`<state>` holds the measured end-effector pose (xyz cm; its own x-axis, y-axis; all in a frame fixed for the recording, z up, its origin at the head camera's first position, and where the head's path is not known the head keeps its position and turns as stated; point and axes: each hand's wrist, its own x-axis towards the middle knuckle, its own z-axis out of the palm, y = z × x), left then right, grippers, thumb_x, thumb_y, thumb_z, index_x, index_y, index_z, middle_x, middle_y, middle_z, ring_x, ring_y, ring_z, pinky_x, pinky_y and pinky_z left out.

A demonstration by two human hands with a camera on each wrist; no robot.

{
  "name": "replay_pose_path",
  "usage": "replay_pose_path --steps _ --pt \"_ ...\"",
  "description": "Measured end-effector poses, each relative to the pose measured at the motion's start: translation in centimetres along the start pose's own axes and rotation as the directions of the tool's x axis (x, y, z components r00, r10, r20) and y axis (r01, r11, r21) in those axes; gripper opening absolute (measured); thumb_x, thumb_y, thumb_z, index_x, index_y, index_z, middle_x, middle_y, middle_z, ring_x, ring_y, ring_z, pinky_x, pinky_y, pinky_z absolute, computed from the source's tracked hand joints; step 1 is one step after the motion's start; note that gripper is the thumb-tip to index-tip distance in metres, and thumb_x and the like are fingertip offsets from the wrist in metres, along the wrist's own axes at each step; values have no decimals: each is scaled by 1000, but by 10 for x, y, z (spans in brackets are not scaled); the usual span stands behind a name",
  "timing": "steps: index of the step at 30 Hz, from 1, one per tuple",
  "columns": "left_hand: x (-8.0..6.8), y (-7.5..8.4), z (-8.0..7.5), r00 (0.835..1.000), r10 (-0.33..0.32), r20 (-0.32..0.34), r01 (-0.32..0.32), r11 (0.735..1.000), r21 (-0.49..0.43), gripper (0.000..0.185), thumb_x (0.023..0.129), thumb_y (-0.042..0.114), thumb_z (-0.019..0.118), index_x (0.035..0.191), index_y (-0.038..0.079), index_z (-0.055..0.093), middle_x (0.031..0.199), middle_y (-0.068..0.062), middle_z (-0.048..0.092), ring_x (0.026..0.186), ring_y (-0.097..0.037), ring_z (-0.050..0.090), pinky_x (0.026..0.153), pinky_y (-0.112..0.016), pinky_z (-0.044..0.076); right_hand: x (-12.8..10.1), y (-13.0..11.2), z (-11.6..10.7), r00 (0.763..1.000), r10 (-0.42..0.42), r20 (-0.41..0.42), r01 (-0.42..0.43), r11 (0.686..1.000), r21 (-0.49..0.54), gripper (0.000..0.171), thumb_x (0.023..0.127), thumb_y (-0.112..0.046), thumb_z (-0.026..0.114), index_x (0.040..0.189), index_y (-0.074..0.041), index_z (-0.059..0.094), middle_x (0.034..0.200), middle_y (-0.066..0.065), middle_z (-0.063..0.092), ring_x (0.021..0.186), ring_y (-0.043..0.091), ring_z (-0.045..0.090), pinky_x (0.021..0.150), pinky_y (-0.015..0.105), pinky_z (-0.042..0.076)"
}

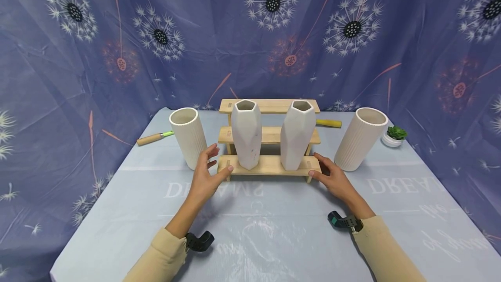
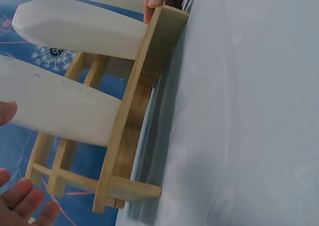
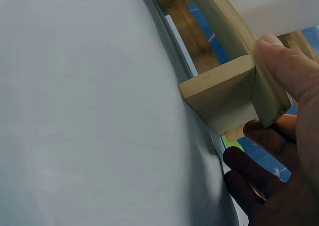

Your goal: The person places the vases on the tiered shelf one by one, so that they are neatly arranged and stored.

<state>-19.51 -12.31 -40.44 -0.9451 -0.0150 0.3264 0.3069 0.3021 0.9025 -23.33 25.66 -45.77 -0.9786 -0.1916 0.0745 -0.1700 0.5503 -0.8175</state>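
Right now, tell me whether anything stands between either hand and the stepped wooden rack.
Nothing visible does. The left hand has its thumb on the left end of the stepped wooden rack; the right hand touches its right end. The two faceted white vases stand on its bottom step, between the hands.

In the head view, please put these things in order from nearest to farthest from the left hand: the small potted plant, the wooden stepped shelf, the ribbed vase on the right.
Measured from the left hand:
1. Wooden stepped shelf, its thumb touching the left end.
2. Right ribbed vase, standing beyond the shelf's right end.
3. Small potted plant, farthest right, behind that vase.
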Motion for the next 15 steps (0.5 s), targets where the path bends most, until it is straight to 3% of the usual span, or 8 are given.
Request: replay_pose_path --steps 4,11,15 --pt "-4 -1 -6 999 -24 -43 23 1000 -16 71 80 14 75 140 15 37 136 -7 45 128 -23 42 107 -41 36 0 0 0 1000 -6 -1 6 1000 13 75 89 -37 63 149 -10 27 141 22 44 126 35 48 101 51 41" --pt "-14 22 -18 992 -42 -122 38 999 -35 68 82 2 70 139 -5 33 136 -25 41 127 -36 41 105 -49 35 0 0 0 1000 5 -3 -5 1000 5 76 89 -39 63 149 -10 27 140 22 44 125 35 48 101 51 41" --pt "-15 18 -24 983 -50 -175 43 998 -43 66 82 1 69 138 -7 34 135 -26 41 126 -36 41 105 -49 35 0 0 0 1000 9 0 -9 1000 5 76 89 -39 63 149 -11 27 142 21 43 126 36 47 102 52 40"
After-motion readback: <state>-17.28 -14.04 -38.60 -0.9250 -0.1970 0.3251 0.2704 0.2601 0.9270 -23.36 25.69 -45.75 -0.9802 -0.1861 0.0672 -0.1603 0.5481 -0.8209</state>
